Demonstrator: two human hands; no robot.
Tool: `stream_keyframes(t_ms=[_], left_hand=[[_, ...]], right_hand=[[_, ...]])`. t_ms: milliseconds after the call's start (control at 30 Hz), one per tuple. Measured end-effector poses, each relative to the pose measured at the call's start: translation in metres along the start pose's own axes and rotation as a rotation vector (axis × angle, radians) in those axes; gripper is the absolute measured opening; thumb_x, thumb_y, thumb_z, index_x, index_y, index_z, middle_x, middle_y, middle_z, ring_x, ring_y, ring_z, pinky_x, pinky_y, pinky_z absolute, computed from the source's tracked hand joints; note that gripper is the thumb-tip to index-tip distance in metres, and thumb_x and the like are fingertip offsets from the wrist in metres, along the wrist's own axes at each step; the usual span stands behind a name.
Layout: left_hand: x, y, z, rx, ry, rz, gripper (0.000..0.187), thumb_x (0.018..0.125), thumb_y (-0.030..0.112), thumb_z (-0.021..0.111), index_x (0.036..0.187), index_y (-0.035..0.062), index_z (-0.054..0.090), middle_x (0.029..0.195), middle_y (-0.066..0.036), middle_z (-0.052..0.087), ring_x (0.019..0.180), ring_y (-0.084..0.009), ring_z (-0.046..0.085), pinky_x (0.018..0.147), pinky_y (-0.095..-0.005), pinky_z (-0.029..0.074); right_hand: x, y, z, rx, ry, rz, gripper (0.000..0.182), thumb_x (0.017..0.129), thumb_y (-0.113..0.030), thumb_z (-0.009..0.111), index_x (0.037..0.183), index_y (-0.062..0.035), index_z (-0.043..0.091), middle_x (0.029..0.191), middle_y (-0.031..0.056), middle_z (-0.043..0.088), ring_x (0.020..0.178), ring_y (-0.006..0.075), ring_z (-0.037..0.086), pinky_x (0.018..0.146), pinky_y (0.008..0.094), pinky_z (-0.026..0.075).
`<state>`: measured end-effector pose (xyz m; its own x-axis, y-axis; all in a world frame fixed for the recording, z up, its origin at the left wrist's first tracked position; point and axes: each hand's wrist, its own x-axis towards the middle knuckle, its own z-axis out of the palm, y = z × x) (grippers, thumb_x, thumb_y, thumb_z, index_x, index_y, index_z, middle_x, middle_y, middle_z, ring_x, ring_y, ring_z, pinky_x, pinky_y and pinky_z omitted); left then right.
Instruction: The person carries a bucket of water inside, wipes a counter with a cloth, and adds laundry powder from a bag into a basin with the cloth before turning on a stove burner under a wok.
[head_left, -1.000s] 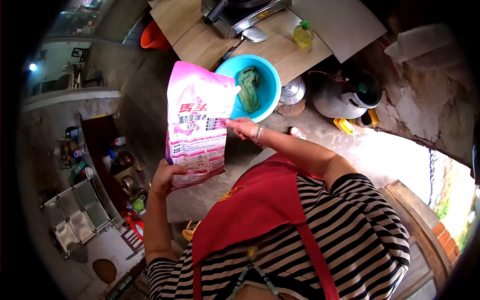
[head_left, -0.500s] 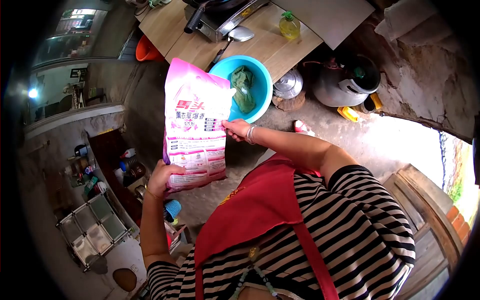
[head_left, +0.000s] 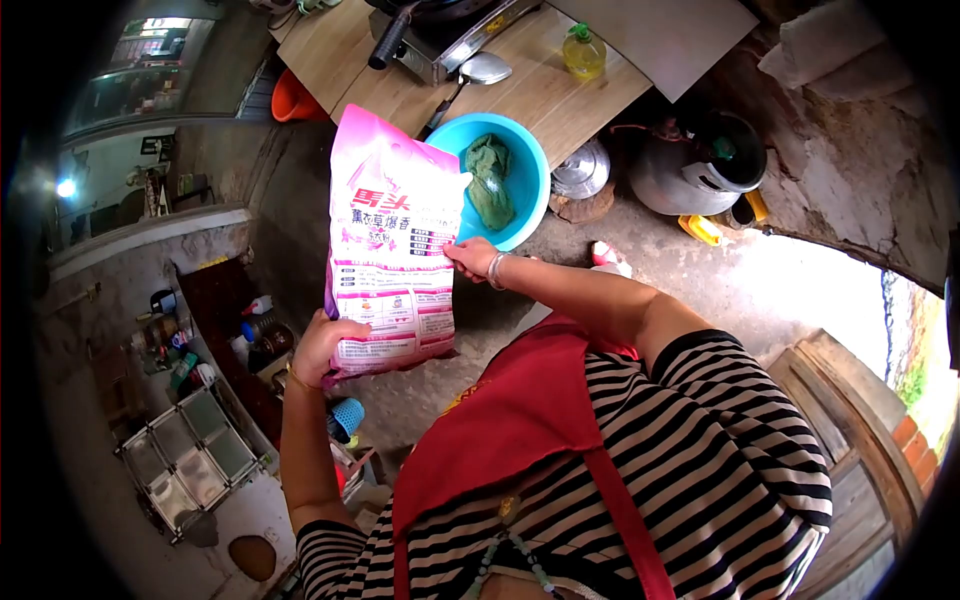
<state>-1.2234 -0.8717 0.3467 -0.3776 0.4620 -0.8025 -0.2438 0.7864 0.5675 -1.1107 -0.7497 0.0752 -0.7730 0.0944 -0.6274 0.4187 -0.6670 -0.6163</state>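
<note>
I hold a pink and white detergent bag (head_left: 391,245) upright in front of me with both hands. My left hand (head_left: 324,346) grips its lower left corner. My right hand (head_left: 471,258) pinches its right edge near the middle. The bag's torn top corner points toward a blue plastic basin (head_left: 530,165) on the floor, which holds a wet green cloth (head_left: 491,180). The basin sits just beyond the bag, partly hidden by it.
A wooden table (head_left: 545,90) above the basin carries a gas stove (head_left: 440,40), a ladle (head_left: 478,70) and a yellow oil bottle (head_left: 583,50). A metal pot (head_left: 582,172) and a large kettle (head_left: 695,165) stand on the floor at the right. Shelves with jars (head_left: 190,350) line the left.
The bag has tipped slightly, with its top moving a little up and left. My left hand has shifted lower on the bag's corner. The view has barely moved in the last half second.
</note>
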Motion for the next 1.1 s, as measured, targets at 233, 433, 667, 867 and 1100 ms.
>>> stream_keyframes(t_ms=[233, 433, 667, 867, 1100], left_hand=[[-0.002, 0.006, 0.005, -0.075, -0.009, -0.006, 0.039, 0.066, -0.002, 0.056, 0.105, -0.0069, 0.056, 0.095, -0.013, 0.062, 0.083, -0.0208, 0.06, 0.074, -0.0306, 0.048], [-0.005, -0.007, 0.001, -0.099, -0.051, 0.005, 0.044, 0.066, -0.003, 0.055, 0.11, -0.0052, 0.052, 0.1, -0.013, 0.061, 0.087, -0.0221, 0.06, 0.076, -0.0316, 0.047], [-0.007, -0.02, -0.003, -0.113, -0.04, 0.012, 0.046, 0.066, -0.002, 0.057, 0.112, -0.0041, 0.051, 0.101, -0.014, 0.06, 0.088, -0.0217, 0.059, 0.077, -0.032, 0.047], [-0.013, -0.023, 0.003, -0.2, -0.019, 0.035, 0.048, 0.065, 0.001, 0.058, 0.112, -0.0034, 0.051, 0.1, -0.014, 0.06, 0.086, -0.0231, 0.06, 0.076, -0.033, 0.047], [-0.02, -0.015, 0.007, -0.196, -0.042, -0.013, 0.051, 0.064, 0.002, 0.058, 0.114, -0.0035, 0.048, 0.101, -0.014, 0.06, 0.087, -0.0233, 0.059, 0.077, -0.033, 0.047]], right_hand=[[-0.003, 0.001, -0.003, 0.142, -0.084, 0.036, 0.033, 0.084, -0.036, 0.054, 0.066, -0.0096, 0.047, 0.052, -0.0004, 0.041, 0.037, 0.0102, 0.033, 0.033, 0.026, 0.026], [-0.009, 0.003, -0.001, 0.319, -0.152, 0.051, 0.027, 0.086, -0.032, 0.052, 0.07, -0.0109, 0.047, 0.055, -0.0019, 0.039, 0.044, 0.009, 0.035, 0.038, 0.0247, 0.028], [-0.003, 0.007, -0.009, 0.345, -0.197, 0.032, 0.036, 0.085, -0.048, 0.048, 0.074, -0.0135, 0.048, 0.056, -0.0039, 0.035, 0.046, 0.0087, 0.03, 0.042, 0.0246, 0.024], [0.0, 0.0, -0.007, 0.62, -0.268, -0.103, 0.043, 0.085, -0.054, 0.043, 0.091, -0.0127, 0.055, 0.07, -0.0028, 0.052, 0.054, 0.0083, 0.041, 0.049, 0.023, 0.031], [-0.005, -0.01, 0.013, 0.97, -0.265, -0.184, 0.052, 0.091, -0.047, 0.035, 0.116, -0.0032, 0.047, 0.106, 0.0095, 0.059, 0.091, 0.0199, 0.058, 0.08, 0.0332, 0.047]])
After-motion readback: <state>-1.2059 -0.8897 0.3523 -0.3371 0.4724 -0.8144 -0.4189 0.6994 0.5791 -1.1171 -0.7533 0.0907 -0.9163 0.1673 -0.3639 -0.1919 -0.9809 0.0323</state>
